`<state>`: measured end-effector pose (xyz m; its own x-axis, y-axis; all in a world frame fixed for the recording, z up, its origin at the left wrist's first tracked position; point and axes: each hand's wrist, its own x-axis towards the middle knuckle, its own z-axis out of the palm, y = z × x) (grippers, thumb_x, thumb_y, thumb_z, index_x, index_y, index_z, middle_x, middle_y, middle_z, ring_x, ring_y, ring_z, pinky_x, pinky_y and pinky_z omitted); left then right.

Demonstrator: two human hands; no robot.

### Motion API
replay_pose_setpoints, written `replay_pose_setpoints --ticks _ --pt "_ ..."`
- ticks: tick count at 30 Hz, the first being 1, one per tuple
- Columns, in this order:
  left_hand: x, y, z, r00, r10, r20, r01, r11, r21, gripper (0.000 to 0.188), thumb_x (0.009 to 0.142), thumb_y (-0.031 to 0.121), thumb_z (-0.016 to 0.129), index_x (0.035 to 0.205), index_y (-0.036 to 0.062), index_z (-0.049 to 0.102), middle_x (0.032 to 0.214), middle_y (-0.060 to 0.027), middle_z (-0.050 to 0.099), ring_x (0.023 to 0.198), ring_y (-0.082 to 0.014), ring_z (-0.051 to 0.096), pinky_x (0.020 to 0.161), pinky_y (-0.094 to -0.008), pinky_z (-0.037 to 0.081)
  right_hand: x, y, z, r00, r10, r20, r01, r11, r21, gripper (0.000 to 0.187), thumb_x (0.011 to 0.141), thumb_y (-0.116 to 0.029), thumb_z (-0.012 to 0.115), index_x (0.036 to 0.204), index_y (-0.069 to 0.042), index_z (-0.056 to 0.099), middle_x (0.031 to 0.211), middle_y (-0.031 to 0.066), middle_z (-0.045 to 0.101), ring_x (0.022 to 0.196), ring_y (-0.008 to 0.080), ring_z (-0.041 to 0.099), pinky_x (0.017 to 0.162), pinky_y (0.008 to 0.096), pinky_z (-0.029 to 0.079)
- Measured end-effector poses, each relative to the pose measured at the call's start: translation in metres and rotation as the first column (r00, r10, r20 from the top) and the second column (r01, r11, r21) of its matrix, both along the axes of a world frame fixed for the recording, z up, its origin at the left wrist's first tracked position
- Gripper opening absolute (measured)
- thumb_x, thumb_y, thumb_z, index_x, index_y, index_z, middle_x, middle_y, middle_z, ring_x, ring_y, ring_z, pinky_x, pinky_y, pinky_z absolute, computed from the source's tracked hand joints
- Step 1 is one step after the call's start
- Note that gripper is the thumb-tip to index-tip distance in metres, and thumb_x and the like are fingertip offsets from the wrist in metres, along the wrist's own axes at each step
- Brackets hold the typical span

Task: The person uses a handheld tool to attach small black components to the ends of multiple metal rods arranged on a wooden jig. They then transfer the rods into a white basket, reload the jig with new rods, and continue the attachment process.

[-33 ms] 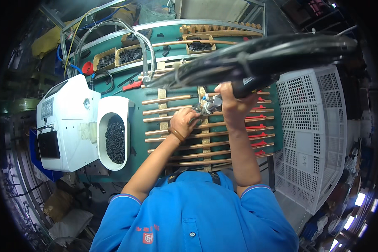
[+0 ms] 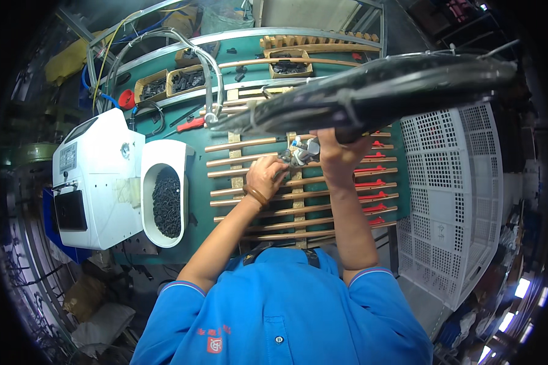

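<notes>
My right hand (image 2: 340, 152) is wrapped round the black body of what looks like a hose-fed power screwdriver, partly hidden under a thick dark hose bundle (image 2: 371, 97). Its metal head (image 2: 304, 151) points down to the left, over the row of copper-coloured rods (image 2: 240, 160). Close beside that head, my left hand (image 2: 266, 176) has its fingers pinched together at a rod. Something small and dark shows at those fingertips, too covered to name. The rods lie crosswise over wooden strips (image 2: 299, 207), and several carry red clips (image 2: 374, 196) near their right ends.
A white machine (image 2: 97, 182) stands at the left, beside a white bowl (image 2: 182, 159) of small black screw-like pieces. Behind lie cardboard boxes (image 2: 187, 79) of black parts and a red-handled tool (image 2: 192, 124). At the right stands a white perforated crate (image 2: 450, 201).
The hose bundle has shifted slightly down, toward me, and my right hand with the tool has tilted a little. My left hand stays nearly where it was.
</notes>
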<state>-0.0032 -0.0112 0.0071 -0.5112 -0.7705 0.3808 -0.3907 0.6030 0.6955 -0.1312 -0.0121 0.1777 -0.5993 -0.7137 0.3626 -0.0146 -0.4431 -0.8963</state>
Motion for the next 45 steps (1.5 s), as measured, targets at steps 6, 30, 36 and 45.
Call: replay_pose_setpoints --ticks 6,30,36,45 --pt "0.003 -0.003 -0.011 0.996 0.055 0.071 -0.053 0.998 -0.032 0.015 0.068 0.013 0.075 0.081 0.0123 0.067 0.091 -0.0037 0.061 0.092 -0.0266 0.056 0.078 -0.0401 0.042 -0.006 0.003 -0.007 0.939 -0.027 -0.343 0.012 0.999 -0.045 0.030 0.076 0.015 0.061 0.102 0.003 0.053 0.090 0.0050 0.058 0.076 0.0070 0.058 0.066 0.0194 0.050" --pt "0.002 -0.005 -0.022 0.997 0.067 0.046 -0.065 0.997 -0.042 0.013 0.070 0.017 0.074 0.079 0.0113 0.067 0.089 -0.0037 0.062 0.089 -0.0260 0.055 0.079 -0.0401 0.041 -0.006 0.004 -0.045 0.930 -0.158 -0.331 0.144 0.987 -0.069 0.040 0.071 0.004 0.070 0.107 0.001 0.052 0.091 0.0060 0.063 0.079 0.0107 0.060 0.074 0.0239 0.049" --pt "0.002 -0.002 -0.021 0.960 0.041 0.276 -0.088 0.984 0.157 0.033 0.074 0.025 0.075 0.100 0.0084 0.063 0.104 -0.0128 0.061 0.097 -0.0328 0.056 0.084 -0.0462 0.043 -0.007 0.010 -0.057 0.999 -0.004 -0.055 0.005 1.000 0.013 0.024 0.074 -0.005 0.071 0.094 -0.003 0.057 0.083 0.0025 0.061 0.074 0.0108 0.058 0.072 0.0268 0.049" --pt "-0.001 -0.006 -0.035 0.946 -0.025 0.322 -0.057 0.968 0.244 0.051 0.080 0.027 0.068 0.124 0.0068 0.052 0.121 -0.0187 0.055 0.111 -0.0367 0.052 0.095 -0.0457 0.041 -0.019 -0.004 -0.180 0.319 -0.403 -0.858 0.240 0.910 -0.338 0.045 0.089 -0.026 0.063 0.126 -0.006 0.048 0.122 0.0069 0.053 0.107 0.0205 0.055 0.096 0.0333 0.044"
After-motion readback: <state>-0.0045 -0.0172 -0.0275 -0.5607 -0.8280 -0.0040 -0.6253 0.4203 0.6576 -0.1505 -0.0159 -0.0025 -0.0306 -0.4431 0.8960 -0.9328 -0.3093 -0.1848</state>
